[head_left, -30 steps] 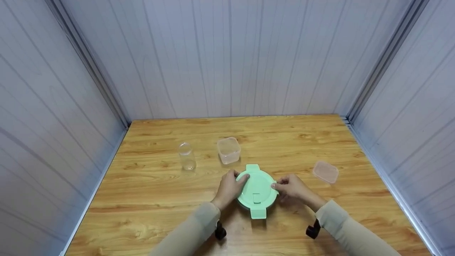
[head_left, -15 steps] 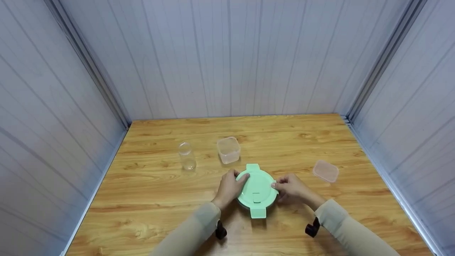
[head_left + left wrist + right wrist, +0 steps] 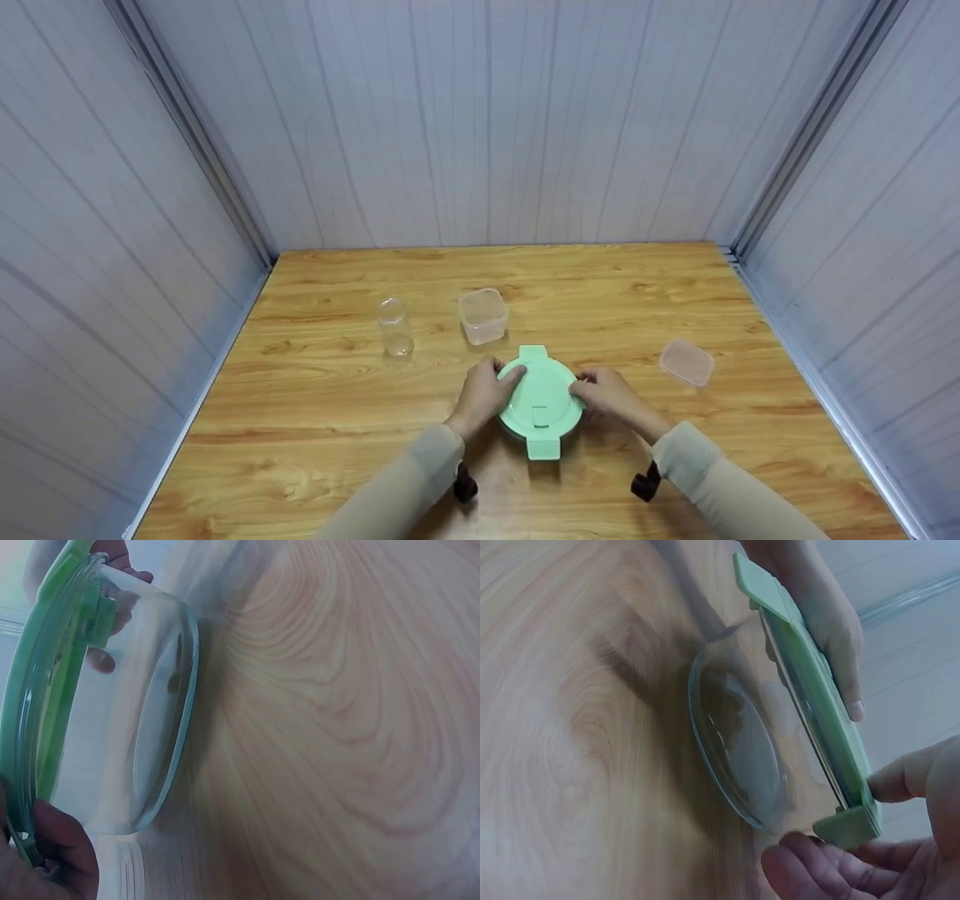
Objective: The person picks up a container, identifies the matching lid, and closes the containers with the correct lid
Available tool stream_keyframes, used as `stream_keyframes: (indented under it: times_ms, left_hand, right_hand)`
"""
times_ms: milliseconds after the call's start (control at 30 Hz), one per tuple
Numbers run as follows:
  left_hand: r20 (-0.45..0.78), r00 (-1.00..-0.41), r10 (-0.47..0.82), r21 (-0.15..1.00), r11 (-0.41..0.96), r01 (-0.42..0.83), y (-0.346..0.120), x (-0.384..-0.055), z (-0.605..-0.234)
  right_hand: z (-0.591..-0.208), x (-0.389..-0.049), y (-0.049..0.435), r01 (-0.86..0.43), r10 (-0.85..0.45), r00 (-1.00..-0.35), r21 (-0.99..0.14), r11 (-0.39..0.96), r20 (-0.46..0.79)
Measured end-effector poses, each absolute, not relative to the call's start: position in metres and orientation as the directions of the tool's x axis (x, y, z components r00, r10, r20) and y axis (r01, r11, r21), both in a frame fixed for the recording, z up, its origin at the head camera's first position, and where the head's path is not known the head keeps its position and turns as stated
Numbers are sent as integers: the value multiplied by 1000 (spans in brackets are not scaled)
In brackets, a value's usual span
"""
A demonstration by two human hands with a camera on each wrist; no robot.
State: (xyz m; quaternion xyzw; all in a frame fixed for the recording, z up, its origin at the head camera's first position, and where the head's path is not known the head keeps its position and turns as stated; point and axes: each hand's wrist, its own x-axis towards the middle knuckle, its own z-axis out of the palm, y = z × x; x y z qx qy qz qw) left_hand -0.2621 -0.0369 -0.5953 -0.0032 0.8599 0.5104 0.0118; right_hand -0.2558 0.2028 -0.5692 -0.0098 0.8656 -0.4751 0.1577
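Observation:
A round glass food container (image 3: 739,742) with a light green lid (image 3: 541,397) stands on the wooden table between both hands. My left hand (image 3: 484,396) grips its left side, thumb on top of the lid and fingers down the side. At the right edge, my right hand (image 3: 611,397) has its thumb on the lid and its fingers curled below a side latch (image 3: 847,827), which angles downward in the right wrist view. The far latch (image 3: 533,351) and the near latch (image 3: 544,449) stick outward. Through the glass, no contents show.
Behind the container stand a clear glass jar (image 3: 395,328) and an open square plastic tub (image 3: 484,316). A flat, translucent square lid (image 3: 687,363) lies to the right. Pale panels wall in the table (image 3: 315,465) at the back and both sides.
My right hand and forearm have shifted slightly left, closer in against the lid's right edge. The left hand and the container have hardly moved.

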Motion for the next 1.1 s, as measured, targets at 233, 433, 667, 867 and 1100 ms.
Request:
stream_keyframes:
  times_ms: [233,433,667,867,1100]
  left_hand:
    - [-32,-999,11,880,474,-23,-37,-261,-596]
    - [-2,-1000,11,882,471,4,-37,-261,-595]
    - [-17,-1000,13,882,471,-9,-38,-262,-595]
    - [-38,-999,10,884,467,-29,-38,-263,-595]
    - [-20,-1000,6,883,470,-15,-37,-263,-595]
  right_hand:
    - [-572,-262,188,70,-106,-981,-797,600,-165]
    - [-573,-265,180,28,-89,-991,-800,599,-100]
    - [-576,-267,174,-1,-80,-995,-811,585,-57]
    - [-581,-268,170,5,-55,-998,-823,568,-44]
    - [-588,-269,168,0,-33,-999,-827,563,-22]
